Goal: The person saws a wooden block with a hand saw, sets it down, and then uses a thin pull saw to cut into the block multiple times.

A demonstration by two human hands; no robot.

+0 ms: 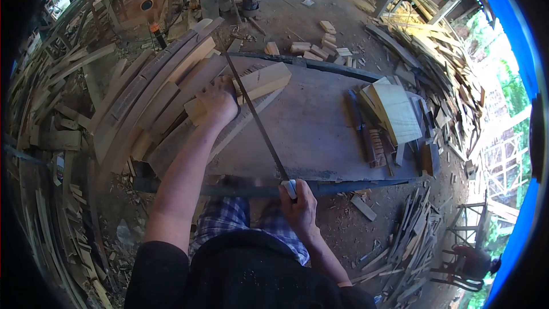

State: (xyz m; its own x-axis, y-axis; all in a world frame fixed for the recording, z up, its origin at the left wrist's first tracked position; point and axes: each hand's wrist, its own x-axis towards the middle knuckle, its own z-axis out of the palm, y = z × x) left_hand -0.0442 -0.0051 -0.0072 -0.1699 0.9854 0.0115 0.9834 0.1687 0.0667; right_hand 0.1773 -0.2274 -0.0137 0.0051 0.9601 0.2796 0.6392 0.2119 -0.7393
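Across the workbench [320, 126] runs a handsaw [257, 111], seen nearly edge-on as a long thin dark blade. My right hand [300, 207] is wrapped round its pale handle at the bench's near edge. With fingers bent over its top, my left hand [218, 102] presses on a light wooden block [266, 82], just left of the blade. The blade passes over the block in this view, close beside my fingers. Under the block lies a slanting board [243, 119] resting on the bench; part of the block is hidden beneath my hand.
On the bench's right side sit pale boards [398, 115] and a dark notched wooden piece [374, 149]. Long planks [137, 100] lean at the left. Offcuts [320, 48] are scattered beyond the far edge. Thin strips [400, 240] pile up at lower right, near a chair [466, 266].
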